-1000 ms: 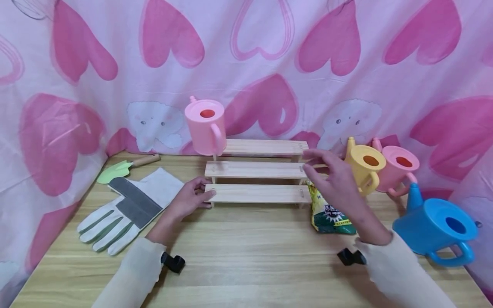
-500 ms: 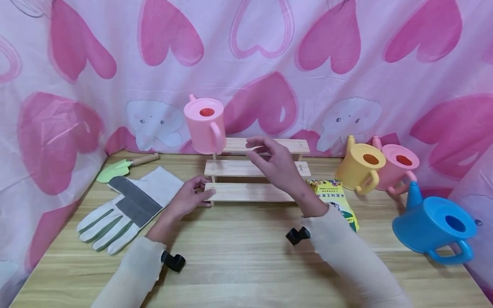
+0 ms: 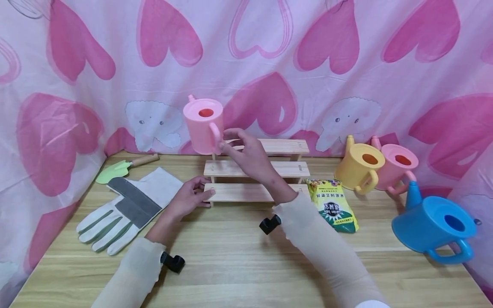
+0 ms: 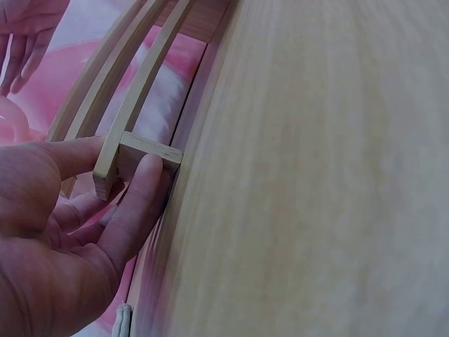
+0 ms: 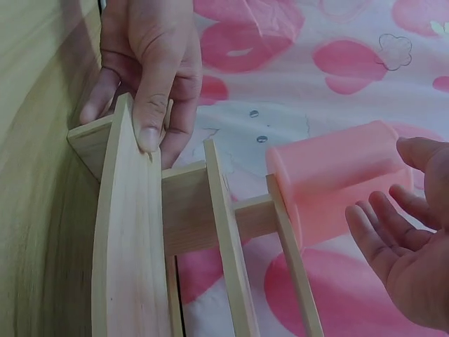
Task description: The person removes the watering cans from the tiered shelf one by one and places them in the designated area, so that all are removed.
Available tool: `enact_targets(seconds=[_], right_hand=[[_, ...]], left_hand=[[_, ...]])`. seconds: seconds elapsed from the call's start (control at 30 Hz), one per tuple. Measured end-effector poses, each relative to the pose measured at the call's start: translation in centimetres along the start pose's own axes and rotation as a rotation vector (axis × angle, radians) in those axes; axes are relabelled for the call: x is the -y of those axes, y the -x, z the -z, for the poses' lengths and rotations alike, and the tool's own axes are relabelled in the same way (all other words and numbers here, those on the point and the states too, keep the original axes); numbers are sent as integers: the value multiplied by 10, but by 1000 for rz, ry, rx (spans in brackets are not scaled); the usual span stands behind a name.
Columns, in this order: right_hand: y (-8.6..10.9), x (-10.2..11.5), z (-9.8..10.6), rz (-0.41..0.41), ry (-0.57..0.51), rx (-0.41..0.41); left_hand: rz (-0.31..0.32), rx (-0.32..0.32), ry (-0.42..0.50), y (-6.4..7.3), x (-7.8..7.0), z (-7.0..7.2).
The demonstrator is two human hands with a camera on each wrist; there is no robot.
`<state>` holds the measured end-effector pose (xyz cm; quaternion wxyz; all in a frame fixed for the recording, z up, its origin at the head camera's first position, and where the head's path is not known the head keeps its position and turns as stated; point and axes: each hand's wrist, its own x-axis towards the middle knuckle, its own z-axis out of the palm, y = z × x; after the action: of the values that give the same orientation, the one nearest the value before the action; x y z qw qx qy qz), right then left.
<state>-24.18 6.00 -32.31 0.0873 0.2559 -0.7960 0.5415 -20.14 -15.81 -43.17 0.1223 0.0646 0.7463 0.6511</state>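
Observation:
A three-step wooden shelf stand [image 3: 257, 168] stands on the table. My left hand [image 3: 191, 193] grips the left end of its lowest step, thumb on top of the board and fingers around the end and leg, as the right wrist view shows. A pink watering can [image 3: 203, 128] sits upright on the left end of the top step, its handle facing me. Beside that handle is my right hand [image 3: 250, 157], fingers spread and loosely bent with nothing gripped. Whether a fingertip touches the can I cannot tell.
On the right are a yellow watering can [image 3: 358, 169], another pink watering can [image 3: 400, 167] and a blue watering can [image 3: 433, 226]. A fertilizer bag [image 3: 333, 207] lies by the stand. Work gloves [image 3: 132, 209] and a green trowel [image 3: 115, 171] lie left. A heart-print curtain [image 3: 262, 34] hangs behind.
My right hand has moved left from the stand's right end, across the steps, to the pink watering can's handle, uncovering the fertilizer bag. My left hand keeps its grip on the lowest step.

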Motion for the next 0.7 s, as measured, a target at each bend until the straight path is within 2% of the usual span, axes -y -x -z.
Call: enact_targets(seconds=[0.3,0.7], right_hand=[[-11,-1,-10,-3,8,30],[-14,-1,-14,9,-1,28]], left_hand=[[7,-1,-9,1,0,0],[-9,2,7,0,1,0]])
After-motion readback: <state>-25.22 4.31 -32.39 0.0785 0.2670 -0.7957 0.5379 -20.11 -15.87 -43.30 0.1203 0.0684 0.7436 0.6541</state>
